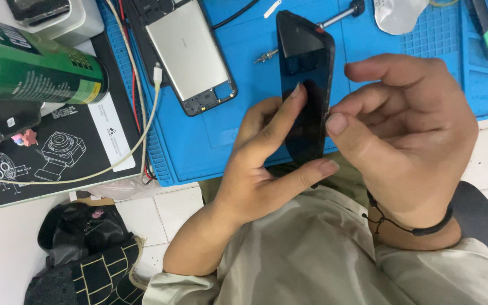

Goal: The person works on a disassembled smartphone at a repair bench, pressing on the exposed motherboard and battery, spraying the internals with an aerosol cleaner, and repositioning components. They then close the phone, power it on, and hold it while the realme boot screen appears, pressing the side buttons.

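A black phone back cover (303, 68) stands on edge above the blue work mat (244, 113), held between both hands. My left hand (261, 164) cradles its lower part, index finger laid up the dark inner face and thumb under the bottom end. My right hand (408, 130) pinches the cover's right edge with its thumb, the other fingers curled above. An opened phone body (190, 51) with a silver battery lies flat on the mat at upper left.
A green spray can (29, 70) lies at the left over a black printed sheet (69, 147). A white cable (142, 124) loops across the mat's left edge. A screwdriver (340, 14) and tweezers lie at the top. A black bag (86, 254) sits on the tiled floor.
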`<state>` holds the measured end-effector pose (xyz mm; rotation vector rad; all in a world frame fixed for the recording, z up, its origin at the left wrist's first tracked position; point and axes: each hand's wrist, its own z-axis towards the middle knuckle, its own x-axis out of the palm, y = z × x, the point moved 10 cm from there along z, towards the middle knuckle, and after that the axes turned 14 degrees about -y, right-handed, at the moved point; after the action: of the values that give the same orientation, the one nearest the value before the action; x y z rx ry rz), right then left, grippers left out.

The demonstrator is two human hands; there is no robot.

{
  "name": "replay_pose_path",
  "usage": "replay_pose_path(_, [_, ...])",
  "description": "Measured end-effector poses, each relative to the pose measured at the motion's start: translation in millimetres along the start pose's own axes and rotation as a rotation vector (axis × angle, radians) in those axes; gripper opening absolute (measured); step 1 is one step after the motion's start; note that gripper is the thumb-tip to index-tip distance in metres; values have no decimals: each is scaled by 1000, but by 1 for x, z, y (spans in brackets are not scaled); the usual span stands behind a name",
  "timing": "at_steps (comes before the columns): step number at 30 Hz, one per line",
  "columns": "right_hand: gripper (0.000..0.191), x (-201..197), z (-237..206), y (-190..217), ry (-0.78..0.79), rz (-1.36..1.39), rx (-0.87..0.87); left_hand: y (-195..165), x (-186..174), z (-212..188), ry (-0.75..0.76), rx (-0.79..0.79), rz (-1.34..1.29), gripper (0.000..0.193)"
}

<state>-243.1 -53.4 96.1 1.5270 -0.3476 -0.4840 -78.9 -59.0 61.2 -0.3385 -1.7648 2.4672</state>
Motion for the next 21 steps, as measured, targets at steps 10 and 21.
replay_pose_path(10, [39, -1, -1, 2, -13, -38, -3, 12, 11, -5, 111, -234, -301, 84])
replay_pose_path(21, [39, -2, 0, 5, -8, -57, -9, 5, 11, -2, 107, -177, -236, 84])
